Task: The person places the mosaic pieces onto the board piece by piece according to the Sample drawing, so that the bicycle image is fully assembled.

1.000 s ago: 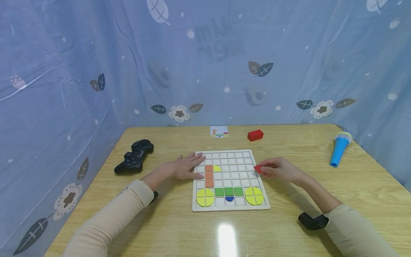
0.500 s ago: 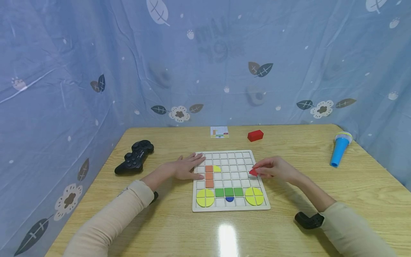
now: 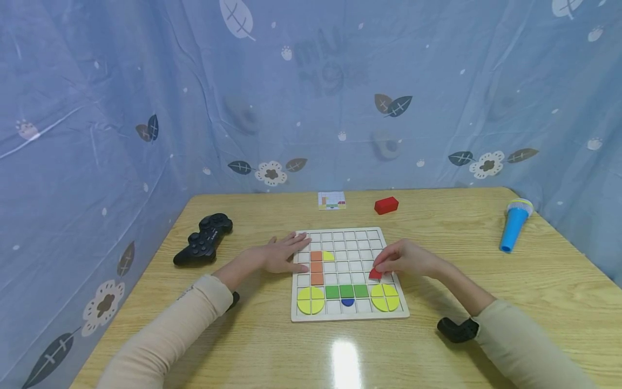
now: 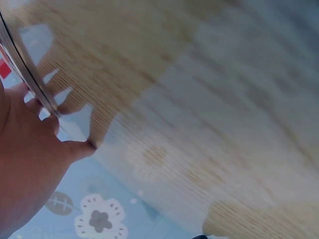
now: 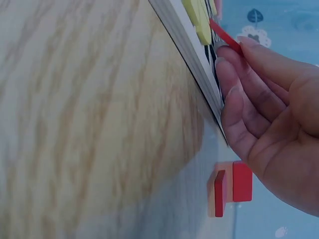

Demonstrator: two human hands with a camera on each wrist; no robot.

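A white square grid board (image 3: pixel 350 319) lies on the wooden table. My left hand (image 3: pixel 281 255) rests flat across its left edge, fingers spread. Over the lower right squares, my right hand (image 3: pixel 405 259) pinches a small flat red puzzle piece (image 3: pixel 374 274) between thumb and fingers, just above the right yellow circle (image 3: pixel 385 297). In the right wrist view the red piece (image 5: pixel 227 37) tilts down toward the board beside yellow pieces (image 5: pixel 200 22). Orange squares (image 3: pixel 317 266), green squares (image 3: pixel 346 291), a yellow quarter circle (image 3: pixel 328 255), a blue half circle (image 3: pixel 347 302) and a left yellow circle (image 3: pixel 311 300) sit on the grid.
Behind the board are a small pattern card (image 3: pixel 332 200) and a red block (image 3: pixel 386 205). A black game controller (image 3: pixel 204 239) lies to the left, a blue toy microphone (image 3: pixel 514 224) far right. A blue curtain (image 3: pixel 311 97) hangs behind the table.
My right hand has moved left and toward me with the red puzzle piece, from the board's right edge to over its lower right squares. The left hand has stayed in place.
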